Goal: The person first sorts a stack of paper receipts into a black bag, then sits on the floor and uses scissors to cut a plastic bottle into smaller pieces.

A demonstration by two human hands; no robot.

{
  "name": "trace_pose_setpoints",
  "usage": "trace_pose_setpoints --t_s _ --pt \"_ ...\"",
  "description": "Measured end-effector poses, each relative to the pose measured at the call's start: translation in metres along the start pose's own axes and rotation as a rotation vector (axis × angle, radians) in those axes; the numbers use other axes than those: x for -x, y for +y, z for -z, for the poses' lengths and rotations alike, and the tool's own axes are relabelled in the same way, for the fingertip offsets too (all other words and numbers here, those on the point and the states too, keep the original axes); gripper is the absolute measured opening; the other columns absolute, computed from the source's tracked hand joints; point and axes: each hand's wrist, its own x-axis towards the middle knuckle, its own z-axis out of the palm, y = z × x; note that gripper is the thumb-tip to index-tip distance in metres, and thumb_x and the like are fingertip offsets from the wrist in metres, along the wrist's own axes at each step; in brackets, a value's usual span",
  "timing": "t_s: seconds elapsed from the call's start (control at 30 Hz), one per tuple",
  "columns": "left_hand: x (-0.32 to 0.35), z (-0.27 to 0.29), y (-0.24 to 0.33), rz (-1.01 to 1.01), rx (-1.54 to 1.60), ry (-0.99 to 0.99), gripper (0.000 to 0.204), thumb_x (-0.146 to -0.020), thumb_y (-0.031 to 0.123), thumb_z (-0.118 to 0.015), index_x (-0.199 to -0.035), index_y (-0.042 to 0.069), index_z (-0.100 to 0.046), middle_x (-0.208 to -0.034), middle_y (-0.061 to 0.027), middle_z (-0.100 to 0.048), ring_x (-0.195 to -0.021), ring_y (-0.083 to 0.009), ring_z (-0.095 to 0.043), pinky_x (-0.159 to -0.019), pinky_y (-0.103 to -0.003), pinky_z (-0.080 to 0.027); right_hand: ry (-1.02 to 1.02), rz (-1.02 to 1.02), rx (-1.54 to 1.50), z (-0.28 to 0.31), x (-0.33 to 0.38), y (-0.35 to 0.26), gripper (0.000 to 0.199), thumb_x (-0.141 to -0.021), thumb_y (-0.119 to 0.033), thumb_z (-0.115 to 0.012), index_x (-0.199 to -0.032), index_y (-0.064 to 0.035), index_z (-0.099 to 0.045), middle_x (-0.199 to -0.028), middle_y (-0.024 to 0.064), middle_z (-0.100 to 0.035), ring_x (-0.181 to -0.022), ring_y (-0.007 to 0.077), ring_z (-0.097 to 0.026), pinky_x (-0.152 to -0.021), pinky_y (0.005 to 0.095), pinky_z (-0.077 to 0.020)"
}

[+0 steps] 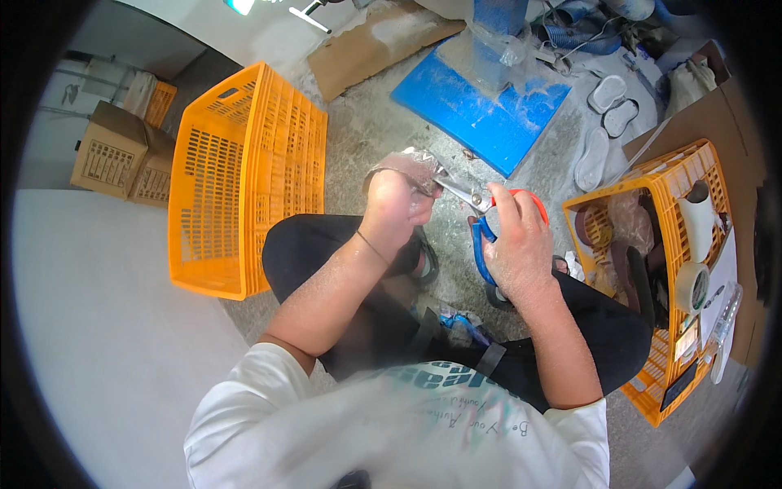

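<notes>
My right hand is wrapped round a pair of scissors with a red loop and a blue loop. Their metal blades point up and left, toward my left hand, and their tips meet the thing it holds. Between its closed fingers is a thin, curved brownish-grey piece with a pale, shiny upper edge. Its material is hard to make out, and my fingers hide part of it. Pale dust coats both hands and forearms.
Stacked orange crates stand at left. Another orange crate at right holds assorted items, with a tape roll on it. Ahead lies a dusty blue board; cardboard and white slippers are nearby.
</notes>
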Motion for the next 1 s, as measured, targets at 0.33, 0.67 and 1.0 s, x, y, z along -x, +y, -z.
trace_pose_setpoints --t_s 0.33,0.67,1.0 --pt "-0.002 0.01 -0.005 -0.156 -0.268 0.072 0.029 -0.098 0.026 -0.042 -0.084 0.006 -0.059 -0.068 -0.0077 -0.057 -0.04 -0.0112 -0.031 -0.037 -0.026 -0.02 -0.158 0.035 0.023 0.0 0.004 0.004 0.051 -0.077 -0.005 -0.072 -0.124 -0.003 -0.053 -0.098 0.0212 -0.06 -0.089 0.04 -0.067 -0.074 0.0473 -0.0547" --pt "0.0 0.0 0.006 -0.043 -0.138 0.082 0.028 -0.097 0.027 -0.041 -0.092 0.008 -0.06 -0.071 -0.0109 -0.059 -0.039 -0.0129 -0.033 -0.037 -0.028 -0.021 -0.278 -0.148 -0.219 -0.007 0.007 -0.002 0.018 -0.087 -0.008 -0.066 -0.102 -0.0031 -0.058 -0.079 0.023 -0.067 -0.081 0.0431 -0.067 -0.071 0.0482 -0.0515" --pt "-0.009 0.011 0.002 0.038 -0.2 0.053 0.028 -0.099 0.029 -0.046 -0.092 0.007 -0.061 -0.071 -0.0071 -0.061 -0.04 -0.0097 -0.035 -0.036 -0.025 -0.022 -0.764 -0.582 -1.197 0.011 0.002 0.009 0.026 -0.093 -0.021 -0.061 -0.104 0.0026 -0.062 -0.058 0.0016 -0.051 -0.044 0.0102 -0.047 -0.043 0.0256 -0.0375"
